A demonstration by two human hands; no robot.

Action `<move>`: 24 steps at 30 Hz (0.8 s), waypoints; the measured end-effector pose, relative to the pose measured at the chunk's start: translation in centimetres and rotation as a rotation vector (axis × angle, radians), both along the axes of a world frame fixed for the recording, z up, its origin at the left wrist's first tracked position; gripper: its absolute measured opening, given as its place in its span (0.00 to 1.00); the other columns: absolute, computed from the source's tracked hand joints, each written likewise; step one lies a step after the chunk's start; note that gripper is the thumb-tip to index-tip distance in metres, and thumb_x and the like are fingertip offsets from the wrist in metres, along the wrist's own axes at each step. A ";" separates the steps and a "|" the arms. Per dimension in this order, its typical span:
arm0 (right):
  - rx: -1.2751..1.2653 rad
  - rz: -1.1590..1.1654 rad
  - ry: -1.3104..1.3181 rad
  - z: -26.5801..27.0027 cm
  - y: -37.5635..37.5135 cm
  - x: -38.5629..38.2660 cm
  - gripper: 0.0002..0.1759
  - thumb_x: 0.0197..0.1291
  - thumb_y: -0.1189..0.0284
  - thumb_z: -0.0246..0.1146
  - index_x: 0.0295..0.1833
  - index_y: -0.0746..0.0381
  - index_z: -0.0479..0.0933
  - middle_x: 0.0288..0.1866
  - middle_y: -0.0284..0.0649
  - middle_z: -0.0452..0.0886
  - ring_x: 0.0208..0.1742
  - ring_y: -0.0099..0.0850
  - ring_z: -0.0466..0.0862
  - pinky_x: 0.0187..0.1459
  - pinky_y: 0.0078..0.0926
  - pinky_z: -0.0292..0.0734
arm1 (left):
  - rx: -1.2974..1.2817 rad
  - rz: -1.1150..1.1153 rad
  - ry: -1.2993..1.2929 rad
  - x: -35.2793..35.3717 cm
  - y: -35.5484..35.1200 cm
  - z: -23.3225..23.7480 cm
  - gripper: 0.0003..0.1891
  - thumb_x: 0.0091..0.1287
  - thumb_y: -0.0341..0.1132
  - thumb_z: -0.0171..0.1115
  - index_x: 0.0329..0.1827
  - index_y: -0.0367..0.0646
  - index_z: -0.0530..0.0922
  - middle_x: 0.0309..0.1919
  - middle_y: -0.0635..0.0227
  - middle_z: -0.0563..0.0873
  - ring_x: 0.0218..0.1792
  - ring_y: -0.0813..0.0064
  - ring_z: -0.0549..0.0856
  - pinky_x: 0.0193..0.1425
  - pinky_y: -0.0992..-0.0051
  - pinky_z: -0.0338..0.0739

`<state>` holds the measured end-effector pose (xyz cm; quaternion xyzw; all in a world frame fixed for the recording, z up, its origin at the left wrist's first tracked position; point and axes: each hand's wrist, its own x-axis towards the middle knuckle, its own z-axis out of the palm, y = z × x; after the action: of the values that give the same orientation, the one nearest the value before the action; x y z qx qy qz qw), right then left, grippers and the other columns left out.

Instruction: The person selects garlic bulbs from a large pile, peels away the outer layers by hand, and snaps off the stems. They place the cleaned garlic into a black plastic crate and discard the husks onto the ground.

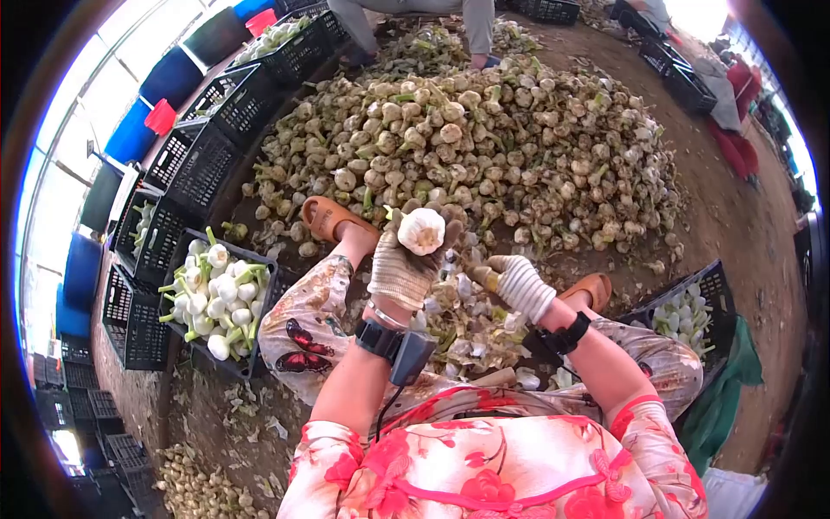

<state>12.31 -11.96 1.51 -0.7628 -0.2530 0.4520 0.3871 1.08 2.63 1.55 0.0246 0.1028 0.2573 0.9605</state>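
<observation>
My left hand point(402, 264), in a soiled knit glove, grips a garlic bulb point(422, 231). The bulb is peeled to clean white, and its root end faces me. To its right and slightly lower is my right hand point(520, 285), gloved too and apart from the bulb. Its fingers are curled; what they hold, if anything, is hard to make out. Beyond both hands rises a large heap of unpeeled, dirt-covered garlic point(484, 147). Loose skins and trimmings point(471, 324) lie on the ground between my legs.
A crate of cleaned garlic point(275, 290) stands to my left, with more black crates point(203, 173) lined up behind it. Another crate point(718, 290) is at my right knee, beside green cloth point(731, 381). Across the heap, another person's legs point(478, 26) show.
</observation>
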 end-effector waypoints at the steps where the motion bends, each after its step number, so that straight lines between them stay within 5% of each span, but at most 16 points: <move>1: 0.049 0.025 -0.111 -0.3 0.2 0.4 0.15 0.53 0.66 0.63 0.39 0.67 0.76 0.20 0.37 0.77 0.25 0.20 0.74 0.28 0.24 0.72 | 0.011 -0.015 -0.022 0.1 0.2 -0.7 0.13 0.67 0.41 0.47 0.44 0.41 0.75 0.43 0.60 0.81 0.45 0.57 0.80 0.50 0.56 0.78; 4: 0.660 0.086 -0.334 -1.1 1.1 0.9 0.09 0.54 0.72 0.61 0.37 0.66 0.77 0.23 0.34 0.78 0.24 0.21 0.74 0.27 0.25 0.71 | 0.041 -0.063 -0.011 -0.2 0.1 -1.7 0.16 0.68 0.41 0.44 0.45 0.38 0.74 0.41 0.56 0.81 0.44 0.60 0.81 0.50 0.61 0.78; 5: 0.613 0.007 -0.216 -0.5 1.2 0.5 0.07 0.54 0.74 0.60 0.37 0.66 0.77 0.23 0.32 0.77 0.25 0.20 0.74 0.27 0.24 0.70 | 0.008 -0.233 -0.201 -0.7 -1.0 1.6 0.17 0.67 0.44 0.43 0.45 0.39 0.74 0.41 0.54 0.80 0.43 0.60 0.81 0.50 0.61 0.78; 6: 0.238 0.064 -0.037 3.7 1.3 0.0 0.09 0.56 0.71 0.59 0.36 0.67 0.76 0.23 0.30 0.76 0.27 0.18 0.72 0.28 0.22 0.69 | 0.007 -0.135 0.149 -0.7 0.0 -1.6 0.19 0.65 0.47 0.43 0.44 0.41 0.74 0.42 0.56 0.81 0.43 0.59 0.80 0.50 0.61 0.77; 7: 0.164 0.021 -0.101 3.6 1.7 -0.2 0.11 0.57 0.69 0.58 0.33 0.67 0.76 0.21 0.29 0.73 0.27 0.16 0.69 0.28 0.20 0.66 | -0.034 0.016 0.345 -0.5 -0.4 -1.6 0.21 0.65 0.49 0.42 0.44 0.42 0.75 0.41 0.59 0.81 0.42 0.59 0.81 0.49 0.59 0.77; 9: 0.404 0.097 -0.187 -1.0 1.6 0.9 0.13 0.57 0.66 0.60 0.29 0.65 0.75 0.21 0.29 0.71 0.25 0.17 0.64 0.25 0.20 0.63 | -0.144 0.160 0.400 -0.9 -0.9 -3.4 0.16 0.64 0.49 0.48 0.41 0.46 0.74 0.37 0.63 0.81 0.37 0.59 0.81 0.42 0.53 0.79; 11: 0.118 0.104 -0.124 -3.2 1.6 1.4 0.14 0.56 0.66 0.61 0.31 0.68 0.75 0.21 0.30 0.72 0.25 0.18 0.65 0.26 0.22 0.65 | -0.157 0.205 0.504 -2.4 -0.8 -3.9 0.13 0.64 0.48 0.51 0.34 0.48 0.72 0.30 0.65 0.80 0.32 0.61 0.81 0.38 0.55 0.80; 12: 0.173 0.207 -0.221 -4.9 1.2 2.0 0.13 0.55 0.67 0.61 0.33 0.69 0.76 0.22 0.32 0.75 0.26 0.18 0.68 0.27 0.21 0.67 | -0.157 0.224 0.598 -3.1 0.0 -5.2 0.13 0.64 0.48 0.51 0.33 0.48 0.70 0.28 0.65 0.79 0.31 0.62 0.81 0.37 0.58 0.81; 14: 0.077 0.175 -0.069 -7.3 0.6 2.5 0.11 0.55 0.69 0.61 0.35 0.67 0.77 0.23 0.33 0.76 0.25 0.17 0.69 0.26 0.20 0.68 | 0.003 0.362 0.209 -6.4 7.1 -10.4 0.11 0.64 0.45 0.50 0.34 0.47 0.69 0.30 0.65 0.79 0.31 0.63 0.81 0.34 0.64 0.81; 16: 0.022 0.138 0.058 -6.0 0.8 2.0 0.10 0.55 0.70 0.61 0.36 0.67 0.77 0.24 0.33 0.77 0.23 0.17 0.70 0.25 0.20 0.68 | 0.397 0.610 -0.072 -10.8 16.0 -1.8 0.18 0.64 0.48 0.46 0.38 0.39 0.69 0.24 0.66 0.74 0.23 0.69 0.76 0.28 0.71 0.77; 17: -0.011 0.112 0.127 -5.7 0.5 1.6 0.10 0.55 0.70 0.61 0.37 0.67 0.77 0.24 0.33 0.77 0.22 0.17 0.71 0.24 0.20 0.68 | 0.593 0.905 0.412 -14.0 20.2 1.6 0.24 0.63 0.52 0.45 0.40 0.34 0.70 0.22 0.67 0.71 0.20 0.71 0.73 0.28 0.71 0.76; 19: -0.031 0.161 -0.007 -5.8 0.8 1.2 0.10 0.56 0.70 0.60 0.37 0.67 0.77 0.24 0.33 0.77 0.20 0.17 0.72 0.22 0.20 0.68 | 0.048 1.022 0.269 -18.7 24.1 9.2 0.35 0.60 0.62 0.47 0.51 0.32 0.67 0.40 0.56 0.78 0.39 0.54 0.79 0.53 0.55 0.73; 20: -0.044 0.171 -0.079 -6.1 0.8 1.5 0.10 0.56 0.70 0.60 0.37 0.67 0.77 0.24 0.33 0.77 0.20 0.17 0.73 0.22 0.20 0.68 | 0.199 1.080 0.278 -19.0 24.0 10.6 0.39 0.59 0.64 0.48 0.56 0.33 0.65 0.50 0.50 0.75 0.52 0.52 0.73 0.57 0.49 0.69; 23: 0.076 0.231 -0.326 -11.5 -0.5 3.6 0.17 0.52 0.62 0.60 0.38 0.65 0.77 0.30 0.53 0.79 0.32 0.44 0.80 0.36 0.36 0.73 | 0.048 0.904 0.324 -15.2 22.7 7.8 0.38 0.63 0.53 0.50 0.66 0.38 0.46 0.58 0.50 0.66 0.56 0.48 0.69 0.59 0.46 0.67; 24: -0.056 0.288 -0.446 -9.6 -0.2 3.7 0.19 0.53 0.58 0.58 0.36 0.66 0.77 0.32 0.55 0.78 0.35 0.50 0.78 0.37 0.38 0.73 | 0.024 0.897 0.462 -12.3 21.3 6.1 0.16 0.61 0.44 0.54 0.48 0.45 0.71 0.51 0.53 0.73 0.43 0.59 0.78 0.53 0.49 0.73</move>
<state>15.99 -12.18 -8.12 -0.8100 -0.4255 0.3301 0.2322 -11.20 23.97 7.68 0.0453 0.3101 0.6336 0.7073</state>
